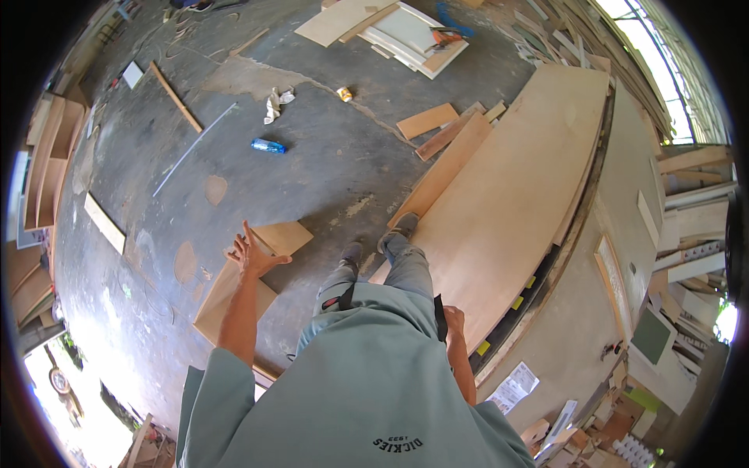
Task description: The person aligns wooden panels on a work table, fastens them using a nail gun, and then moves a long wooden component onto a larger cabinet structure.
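My left hand [253, 256] is stretched out with its fingers spread, holding nothing. It appears over pale wooden panels on the floor: one piece [287, 235] shows beyond the fingers, and a longer one [222, 306] lies beside the forearm. Whether the hand touches the wood, I cannot tell. Down at my right hip, my right hand [454, 320] is curled closed beside a narrow black object [441, 318]. What the fingers hold is hidden. To the right of my legs lies a large plywood sheet [499, 210], with one shoe beside its left edge.
A blue bottle [268, 146], crumpled paper [277, 104] and a wooden strip [176, 97] lie on the dark floor. Offcuts [427, 121] lie by the sheet's far end. White panels [402, 39] carry an orange tool [446, 37]. A long worktop [577, 288] runs along the right.
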A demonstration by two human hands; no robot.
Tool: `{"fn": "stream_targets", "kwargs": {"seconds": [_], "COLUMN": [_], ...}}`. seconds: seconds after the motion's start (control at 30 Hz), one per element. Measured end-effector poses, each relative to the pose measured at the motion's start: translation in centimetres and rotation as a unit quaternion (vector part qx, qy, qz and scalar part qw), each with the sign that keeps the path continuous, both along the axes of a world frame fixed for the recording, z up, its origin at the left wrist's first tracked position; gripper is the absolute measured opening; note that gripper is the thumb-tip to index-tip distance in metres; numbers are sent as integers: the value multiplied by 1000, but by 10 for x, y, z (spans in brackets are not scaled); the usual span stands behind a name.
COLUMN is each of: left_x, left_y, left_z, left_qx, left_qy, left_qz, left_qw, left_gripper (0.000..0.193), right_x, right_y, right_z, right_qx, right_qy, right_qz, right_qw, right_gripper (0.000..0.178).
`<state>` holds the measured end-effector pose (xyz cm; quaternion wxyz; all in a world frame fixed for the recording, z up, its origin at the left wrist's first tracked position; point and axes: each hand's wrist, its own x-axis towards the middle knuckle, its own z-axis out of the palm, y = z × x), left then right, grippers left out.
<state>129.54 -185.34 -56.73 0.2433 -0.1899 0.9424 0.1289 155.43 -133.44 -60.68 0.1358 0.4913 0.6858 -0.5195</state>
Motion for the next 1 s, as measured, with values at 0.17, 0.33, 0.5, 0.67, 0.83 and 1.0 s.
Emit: {"fn": "stream_targets", "kwargs": {"seconds": [0.17, 0.33, 0.5, 0.67, 0.83, 1.0], "left_x": [-6, -9, -7, -3, -4, -12], "left_y": [-11, -9, -8, -15, -17, -34], "left_z": [-4, 5, 9, -8, -4, -14], "left_qx": [-4, -4, -12, -30, -17, 46], "left_qy": [-26, -30, 14, 25, 8, 47], "left_qz": [-16, -10, -24, -23, -33, -47], "left_qw": [1000, 999, 1000, 999, 999, 997], "left_gripper": [162, 158, 151, 147, 143, 132], "right_x": [-24, -40, -25, 13, 29, 45], "right_y": [0, -8, -19, -29, -51, -66], "right_z": [-1, 1, -10, -46, -33, -46], "right_qx": [12, -8, 9, 4, 13, 17], "right_qy": [38, 20, 37, 47, -7, -10], "right_qz": [0, -16, -49, -61, -103, -132], "right_qw": [999, 1000, 998, 997, 995, 991], "right_gripper": [23, 23, 22, 25, 25, 20]}}
